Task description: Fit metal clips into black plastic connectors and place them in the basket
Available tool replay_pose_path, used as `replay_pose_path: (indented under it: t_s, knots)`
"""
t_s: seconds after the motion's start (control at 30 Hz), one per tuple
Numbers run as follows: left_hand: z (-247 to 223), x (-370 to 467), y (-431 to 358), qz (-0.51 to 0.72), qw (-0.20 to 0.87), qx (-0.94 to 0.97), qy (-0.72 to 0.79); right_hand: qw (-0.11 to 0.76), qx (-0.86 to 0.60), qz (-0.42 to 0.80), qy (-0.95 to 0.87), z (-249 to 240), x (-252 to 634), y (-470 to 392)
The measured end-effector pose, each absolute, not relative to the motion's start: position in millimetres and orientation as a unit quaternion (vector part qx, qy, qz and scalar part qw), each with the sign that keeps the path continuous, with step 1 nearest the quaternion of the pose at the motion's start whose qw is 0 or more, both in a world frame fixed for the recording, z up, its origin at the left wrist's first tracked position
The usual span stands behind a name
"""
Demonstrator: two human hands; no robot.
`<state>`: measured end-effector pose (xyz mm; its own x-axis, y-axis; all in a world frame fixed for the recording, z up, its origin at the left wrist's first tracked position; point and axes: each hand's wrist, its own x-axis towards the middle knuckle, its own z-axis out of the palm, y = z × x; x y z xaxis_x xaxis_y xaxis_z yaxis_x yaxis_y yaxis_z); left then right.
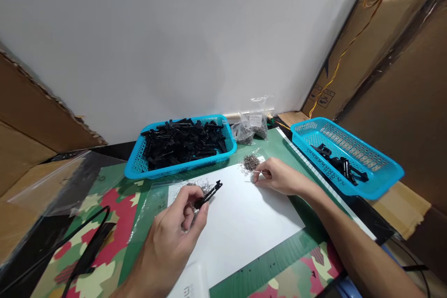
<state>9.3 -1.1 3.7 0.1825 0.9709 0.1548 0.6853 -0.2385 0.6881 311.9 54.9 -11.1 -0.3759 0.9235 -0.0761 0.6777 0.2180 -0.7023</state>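
Observation:
Between the thumb and fingers of my left hand (181, 230) is a small black part (210, 194), tilted up to the right over a white sheet (240, 223). My right hand (274, 176) pinches a thin metal piece (261, 172) at the sheet's far edge. Just beside those fingertips lies a pile of tiny metal pieces (250, 162). A second pile of small metal pieces (206, 187) is partly hidden behind my left hand.
A blue basket (181, 171) full of black parts stands at the back left. Another blue basket (384, 167) with several black parts is at the right. Plastic bags (256, 123) lean by the wall. A white object (193, 281) lies at the front.

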Motion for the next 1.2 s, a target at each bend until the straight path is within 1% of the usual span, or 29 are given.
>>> replay_pose_path:
  t_s: [0.27, 0.6, 0.77, 0.87, 1.0, 1.2]
  knots:
    - [2, 3, 3, 0.288, 0.247, 0.762, 0.525, 0.197, -0.494, 0.334, -0.779, -6, 313, 51]
    - [6, 12, -2, 0.305, 0.266, 0.745, 0.53, 0.183, -0.49, 0.337, -0.783, -17, 316, 56]
    - [7, 11, -2, 0.303, 0.265, 0.747, 0.529, 0.158, -0.488, 0.327, -0.794, -14, 316, 54]
    - [3, 6, 1, 0.289, 0.264, 0.763, 0.514, 0.165, -0.475, 0.341, -0.794, -9, 316, 52]
    - [-1, 1, 5, 0.267, 0.315, 0.775, 0.478, 0.19, -0.464, 0.37, -0.782, -5, 315, 50]
    - [0, 2, 5, 0.264, 0.353, 0.761, 0.476, 0.182, -0.474, 0.373, -0.777, -6, 317, 51]
